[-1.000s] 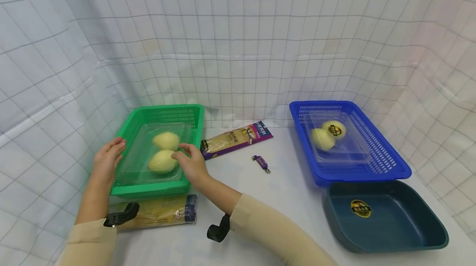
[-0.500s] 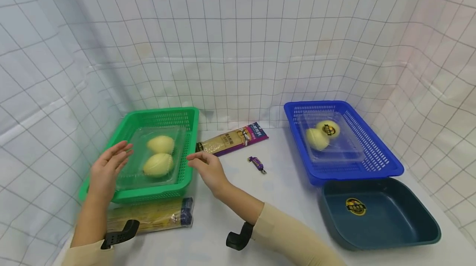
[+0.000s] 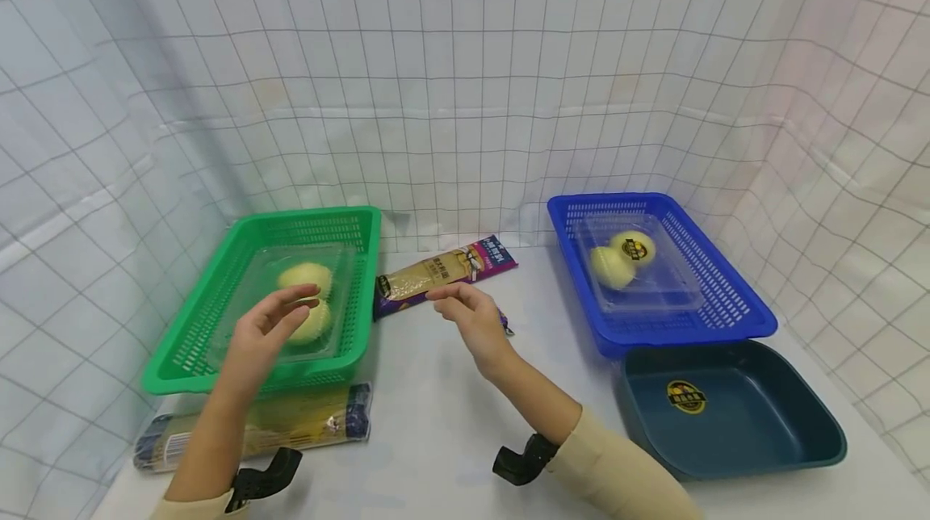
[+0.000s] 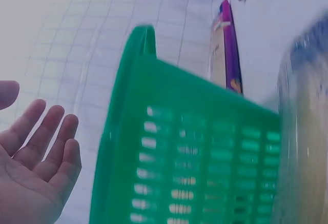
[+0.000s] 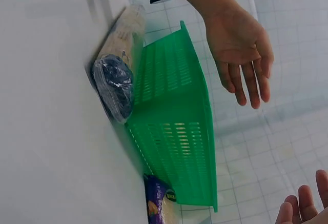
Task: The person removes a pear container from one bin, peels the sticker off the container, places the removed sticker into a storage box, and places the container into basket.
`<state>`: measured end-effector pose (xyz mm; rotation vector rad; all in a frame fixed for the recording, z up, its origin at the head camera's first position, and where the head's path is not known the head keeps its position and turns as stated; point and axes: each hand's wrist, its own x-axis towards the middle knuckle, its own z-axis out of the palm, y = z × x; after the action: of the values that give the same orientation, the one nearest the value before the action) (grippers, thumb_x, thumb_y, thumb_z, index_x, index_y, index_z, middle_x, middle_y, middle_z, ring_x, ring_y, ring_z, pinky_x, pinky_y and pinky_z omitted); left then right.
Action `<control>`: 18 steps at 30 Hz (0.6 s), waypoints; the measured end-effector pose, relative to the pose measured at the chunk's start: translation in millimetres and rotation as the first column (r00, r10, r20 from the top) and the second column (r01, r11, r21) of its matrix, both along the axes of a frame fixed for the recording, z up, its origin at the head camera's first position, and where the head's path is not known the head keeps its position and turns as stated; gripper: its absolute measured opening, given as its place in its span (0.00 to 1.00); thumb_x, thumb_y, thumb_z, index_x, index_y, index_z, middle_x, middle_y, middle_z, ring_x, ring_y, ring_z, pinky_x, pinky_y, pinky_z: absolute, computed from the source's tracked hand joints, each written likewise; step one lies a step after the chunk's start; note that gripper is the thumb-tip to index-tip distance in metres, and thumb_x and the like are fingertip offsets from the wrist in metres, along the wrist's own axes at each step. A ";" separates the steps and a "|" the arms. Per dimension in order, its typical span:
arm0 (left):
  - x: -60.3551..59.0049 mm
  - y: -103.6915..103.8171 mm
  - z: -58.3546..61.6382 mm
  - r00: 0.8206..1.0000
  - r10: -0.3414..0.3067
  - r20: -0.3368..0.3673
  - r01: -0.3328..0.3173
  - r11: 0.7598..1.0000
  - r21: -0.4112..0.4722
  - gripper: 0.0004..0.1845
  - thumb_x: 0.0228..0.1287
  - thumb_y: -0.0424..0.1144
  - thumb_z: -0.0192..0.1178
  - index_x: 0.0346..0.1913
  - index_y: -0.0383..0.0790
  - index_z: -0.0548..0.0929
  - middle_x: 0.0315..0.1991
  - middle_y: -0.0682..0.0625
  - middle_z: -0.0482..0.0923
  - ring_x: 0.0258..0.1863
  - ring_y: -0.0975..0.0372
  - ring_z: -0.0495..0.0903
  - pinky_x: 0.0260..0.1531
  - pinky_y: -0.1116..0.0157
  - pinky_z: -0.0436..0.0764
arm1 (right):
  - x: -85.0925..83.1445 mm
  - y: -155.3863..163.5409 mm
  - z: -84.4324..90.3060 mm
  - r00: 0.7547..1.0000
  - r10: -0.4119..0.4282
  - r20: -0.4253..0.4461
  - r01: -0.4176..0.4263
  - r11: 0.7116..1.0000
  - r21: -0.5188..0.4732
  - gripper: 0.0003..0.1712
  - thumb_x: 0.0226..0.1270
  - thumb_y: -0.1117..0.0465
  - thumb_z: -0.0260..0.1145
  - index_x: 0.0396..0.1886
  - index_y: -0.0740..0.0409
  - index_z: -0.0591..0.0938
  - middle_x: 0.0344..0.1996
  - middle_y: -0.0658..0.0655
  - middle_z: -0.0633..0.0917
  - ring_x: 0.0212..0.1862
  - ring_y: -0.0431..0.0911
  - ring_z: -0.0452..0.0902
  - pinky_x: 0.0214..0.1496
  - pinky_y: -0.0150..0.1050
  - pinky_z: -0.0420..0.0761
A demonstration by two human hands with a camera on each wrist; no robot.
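Observation:
A green basket (image 3: 189,342) stands at the left of the white table and holds a clear plastic box (image 3: 247,310) with two pale yellow round fruits (image 3: 305,274). My left hand (image 3: 286,316) hovers over the basket's front half, fingers loosely spread and holding nothing. In the left wrist view its palm (image 4: 31,178) is bare beside the basket wall (image 4: 195,162). My right hand (image 3: 458,306) hangs empty over the table to the basket's right, partly covering a small purple candy (image 3: 507,328).
A purple and gold noodle packet (image 3: 443,271) lies between the baskets. A second noodle packet (image 3: 291,423) lies in front of the green basket. At the right a blue basket (image 3: 734,310) holds a clear box with two yellow fruits (image 3: 617,257). A dark teal tray (image 3: 770,439) sits before it.
Both hands have come off the green basket's sides. The left hand rose over the basket, and the right hand moved right, over the candy.

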<state>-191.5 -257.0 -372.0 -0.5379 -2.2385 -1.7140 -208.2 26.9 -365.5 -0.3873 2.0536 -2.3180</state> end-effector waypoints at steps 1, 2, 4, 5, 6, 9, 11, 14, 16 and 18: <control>0.4 4.2 1.4 1.000 -0.011 0.006 0.011 1.000 -0.004 0.18 0.75 0.31 0.50 0.62 0.26 0.72 0.54 0.63 0.78 0.53 0.70 0.76 0.50 0.78 0.72 | -0.5 4.5 1.0 1.000 -0.011 -0.007 0.011 1.000 0.001 0.15 0.67 0.65 0.58 0.45 0.75 0.79 0.44 0.60 0.83 0.49 0.48 0.76 0.57 0.42 0.74; 0.7 8.4 2.6 1.000 -0.017 0.012 0.017 1.000 -0.011 0.18 0.75 0.31 0.50 0.62 0.26 0.72 0.53 0.64 0.77 0.53 0.71 0.76 0.49 0.78 0.72 | -1.1 9.2 1.7 1.000 -0.021 -0.013 0.021 1.000 0.000 0.15 0.66 0.66 0.58 0.45 0.75 0.79 0.45 0.62 0.83 0.50 0.49 0.76 0.57 0.43 0.74; 0.8 16.9 4.5 0.999 -0.029 0.031 0.030 0.999 -0.021 0.18 0.75 0.32 0.50 0.61 0.25 0.72 0.52 0.65 0.78 0.53 0.71 0.76 0.49 0.78 0.73 | -2.0 18.7 2.7 0.999 -0.046 -0.025 0.045 0.999 -0.011 0.15 0.66 0.66 0.57 0.45 0.76 0.79 0.45 0.63 0.83 0.52 0.52 0.75 0.58 0.44 0.74; 0.3 20.9 4.9 0.998 -0.039 0.040 0.040 0.999 -0.025 0.18 0.75 0.32 0.50 0.61 0.25 0.72 0.52 0.65 0.77 0.53 0.72 0.76 0.49 0.78 0.73 | -2.1 23.4 3.4 0.998 -0.063 -0.026 0.063 0.998 -0.016 0.15 0.66 0.66 0.57 0.45 0.76 0.79 0.46 0.63 0.83 0.52 0.52 0.75 0.58 0.46 0.74; -0.4 24.9 5.2 0.998 -0.047 0.048 0.049 0.998 -0.033 0.18 0.75 0.33 0.50 0.61 0.25 0.72 0.52 0.65 0.77 0.53 0.72 0.76 0.49 0.78 0.73 | -2.2 28.2 3.8 0.997 -0.079 -0.028 0.078 0.997 -0.023 0.15 0.66 0.66 0.57 0.44 0.76 0.79 0.46 0.63 0.83 0.53 0.53 0.75 0.59 0.48 0.74; -2.5 36.0 4.6 0.994 -0.085 0.069 0.088 0.995 -0.040 0.18 0.75 0.33 0.50 0.61 0.25 0.72 0.53 0.61 0.78 0.53 0.73 0.75 0.49 0.77 0.73 | -2.4 41.8 4.8 0.991 -0.133 -0.021 0.132 0.991 -0.039 0.14 0.65 0.67 0.56 0.43 0.75 0.80 0.44 0.60 0.84 0.51 0.50 0.76 0.58 0.49 0.74; -3.6 42.6 3.7 0.991 -0.113 0.073 0.116 0.992 -0.045 0.18 0.75 0.32 0.51 0.61 0.25 0.73 0.54 0.58 0.77 0.52 0.73 0.75 0.49 0.76 0.74 | -2.2 50.3 4.9 0.987 -0.159 -0.016 0.158 0.986 -0.049 0.12 0.65 0.68 0.56 0.41 0.74 0.80 0.43 0.59 0.84 0.49 0.47 0.76 0.57 0.47 0.75; -4.2 51.8 1.8 0.986 -0.145 0.083 0.149 0.988 -0.050 0.18 0.74 0.32 0.51 0.61 0.25 0.73 0.54 0.57 0.77 0.52 0.73 0.76 0.48 0.75 0.75 | -2.1 62.9 4.3 0.981 -0.195 -0.010 0.194 0.979 -0.067 0.11 0.65 0.69 0.56 0.39 0.73 0.80 0.42 0.58 0.83 0.48 0.46 0.76 0.53 0.41 0.77; -4.6 57.4 0.3 0.983 -0.157 0.093 0.162 0.985 -0.058 0.18 0.74 0.33 0.52 0.60 0.26 0.74 0.54 0.56 0.77 0.52 0.72 0.76 0.48 0.74 0.75 | -1.4 71.7 4.4 0.975 -0.223 -0.002 0.222 0.972 -0.074 0.10 0.65 0.70 0.56 0.39 0.73 0.80 0.42 0.59 0.83 0.48 0.46 0.76 0.51 0.38 0.77; -4.9 62.5 -1.2 0.980 -0.167 0.104 0.174 0.983 -0.062 0.17 0.74 0.33 0.52 0.60 0.27 0.74 0.54 0.51 0.77 0.52 0.70 0.76 0.48 0.74 0.75 | -0.3 80.3 5.3 0.968 -0.250 0.009 0.250 0.965 -0.078 0.10 0.65 0.70 0.55 0.39 0.73 0.80 0.41 0.59 0.83 0.47 0.46 0.76 0.51 0.38 0.77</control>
<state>-196.4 -194.5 -373.2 -0.6949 -2.3915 -1.7840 -208.5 107.2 -360.2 -0.1355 2.1279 -2.5433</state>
